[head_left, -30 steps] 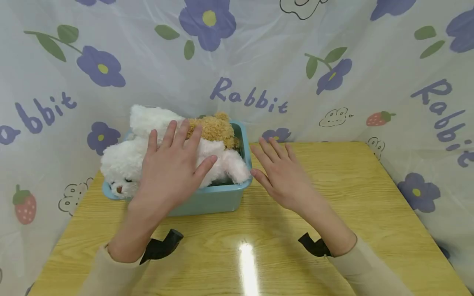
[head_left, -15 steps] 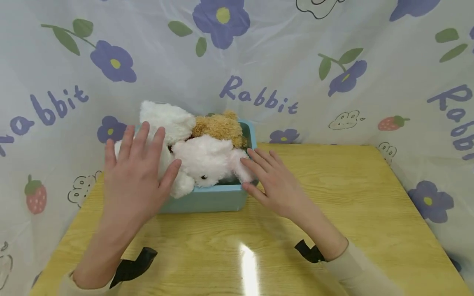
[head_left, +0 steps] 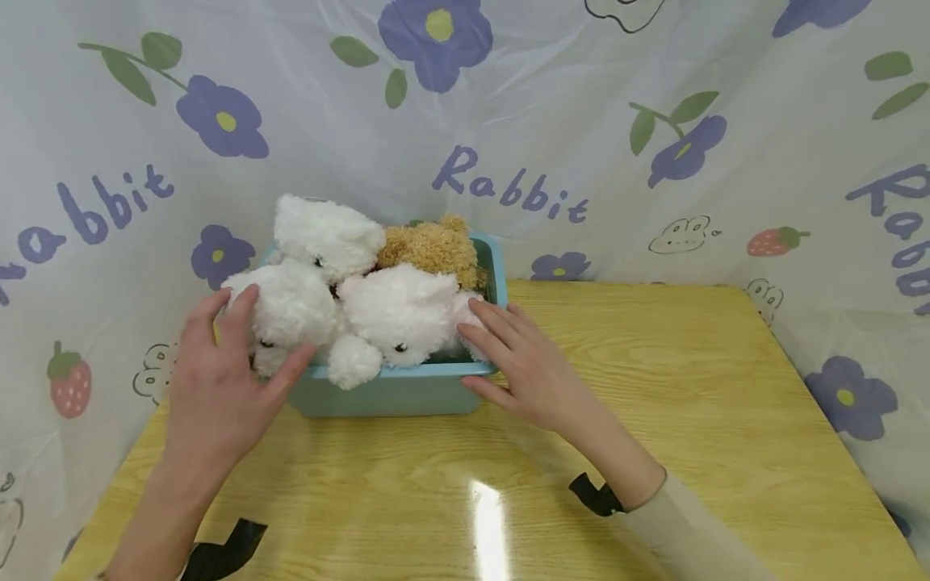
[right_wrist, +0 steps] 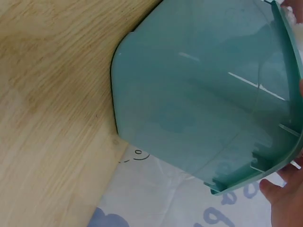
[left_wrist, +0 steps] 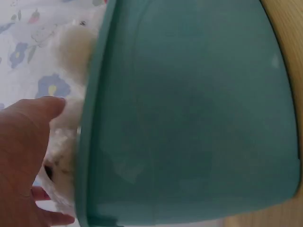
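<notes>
A pale cloth point(head_left: 312, 145) printed with purple flowers, strawberries and the word "Rabbit" hangs behind the blue-green bin. A yellow wood-grain table point(head_left: 690, 363) lies beneath the bin point(head_left: 392, 395) and stretches well out to its right. Plush toys are heaped in the bin, rising above its rim: a white plush with closed-looking eyes point(head_left: 291, 311) at its left front, another white plush point(head_left: 334, 238) at its left rear, a pink-tinged white plush point(head_left: 403, 307) at its right front and a curly brown plush point(head_left: 436, 254) at its right rear. At the bin's left front, the left hand point(head_left: 218, 387) stands with fingers and thumb apart around the left-front plush. At its right front corner, the right hand point(head_left: 534, 375) has relaxed, parted fingers over the rim, thumb outside; how firmly either hand presses, I cannot tell. Small black pieces point(head_left: 597, 494) sit at both wrists, nearer the person than the bin.
</notes>
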The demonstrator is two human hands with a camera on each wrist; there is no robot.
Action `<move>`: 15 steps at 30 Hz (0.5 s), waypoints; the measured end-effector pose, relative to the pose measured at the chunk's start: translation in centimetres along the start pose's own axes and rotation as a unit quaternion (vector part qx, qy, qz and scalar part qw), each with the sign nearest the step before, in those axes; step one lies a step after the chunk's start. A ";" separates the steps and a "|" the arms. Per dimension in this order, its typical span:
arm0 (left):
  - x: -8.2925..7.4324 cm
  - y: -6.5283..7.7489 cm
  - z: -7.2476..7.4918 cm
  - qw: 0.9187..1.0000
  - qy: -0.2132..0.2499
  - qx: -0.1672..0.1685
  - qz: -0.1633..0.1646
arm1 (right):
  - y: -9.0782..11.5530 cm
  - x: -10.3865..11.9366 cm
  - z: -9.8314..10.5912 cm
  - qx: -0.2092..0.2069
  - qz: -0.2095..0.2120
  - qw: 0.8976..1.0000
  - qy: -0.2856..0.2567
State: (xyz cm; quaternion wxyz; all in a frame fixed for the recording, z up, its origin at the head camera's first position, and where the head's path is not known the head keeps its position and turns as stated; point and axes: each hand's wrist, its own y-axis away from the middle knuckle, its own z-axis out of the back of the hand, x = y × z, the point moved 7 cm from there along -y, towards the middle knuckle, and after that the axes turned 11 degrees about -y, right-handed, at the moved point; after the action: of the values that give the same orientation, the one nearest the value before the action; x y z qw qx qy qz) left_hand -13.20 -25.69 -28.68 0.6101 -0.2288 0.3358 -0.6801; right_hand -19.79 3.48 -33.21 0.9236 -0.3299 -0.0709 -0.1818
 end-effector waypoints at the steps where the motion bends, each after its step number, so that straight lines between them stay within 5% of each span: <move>1: 0.3 0.2 -0.4 1.000 0.009 0.015 0.001 | 0.0 0.0 -0.1 0.000 -0.002 1.000 -0.002; 6: 1.2 1.1 -2.0 0.998 0.038 0.047 -0.004 | 0.2 -0.2 -0.5 -0.008 -0.006 1.000 -0.007; 15: 1.2 1.3 -2.6 0.999 0.038 0.023 -0.010 | 0.5 -0.2 -0.7 -0.030 -0.004 1.000 -0.004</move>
State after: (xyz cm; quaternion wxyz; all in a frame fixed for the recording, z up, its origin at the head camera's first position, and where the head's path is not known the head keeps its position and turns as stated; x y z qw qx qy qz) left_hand -14.39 -26.45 -31.55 0.5952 -0.1918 0.3409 -0.7020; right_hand -19.80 3.45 -34.05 0.9123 -0.3578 -0.0703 -0.1866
